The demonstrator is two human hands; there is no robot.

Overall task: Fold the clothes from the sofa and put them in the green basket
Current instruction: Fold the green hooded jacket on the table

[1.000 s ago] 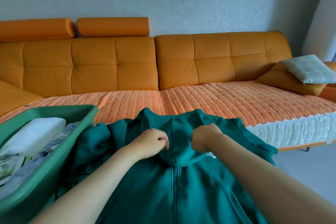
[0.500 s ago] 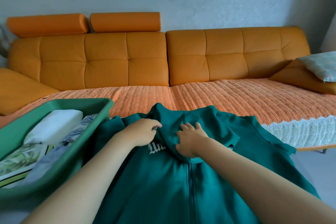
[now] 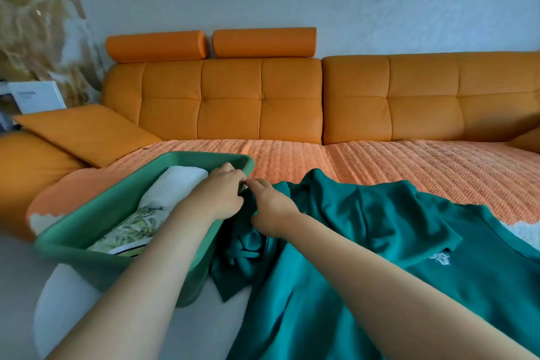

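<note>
Gathering the loose sleeve of the teal zip-up cotton jacket, spread centre-right on the orange sofa, I would pull it flat before folding. My left hand and right hand pinch it together beside the green plastic basket at lower left.

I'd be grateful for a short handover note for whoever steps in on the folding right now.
Left hand and right hand: both at the teal jacket edge beside the green basket; whether they grip the cloth is unclear.
Jacket: spread unfolded over the sofa front.
Done: a white folded item and a leaf-print one lie in the basket.
Left: fold the jacket, put it in.
</note>
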